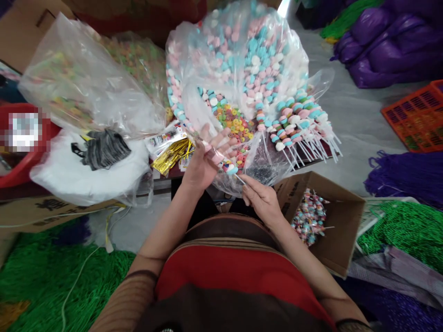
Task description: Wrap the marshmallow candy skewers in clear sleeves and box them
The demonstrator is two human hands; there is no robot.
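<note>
A candy skewer with pink, white and blue pieces, partly in a printed clear wrapper, hangs between my two hands. My left hand holds its wrapped candy end, fingers curved about it. My right hand pinches the white stick at the lower end. Just beyond lie colourful candy rings in an open plastic bag. Gold twist ties and printed wrappers lie left of my left hand. To the right, several unwrapped candy skewers are piled with their sticks toward me.
A large clear bag of pink, blue and white candies stands behind. A cardboard box at my right holds wrapped skewers. Left are another candy bag, a white bag and a red container. An orange crate stands far right.
</note>
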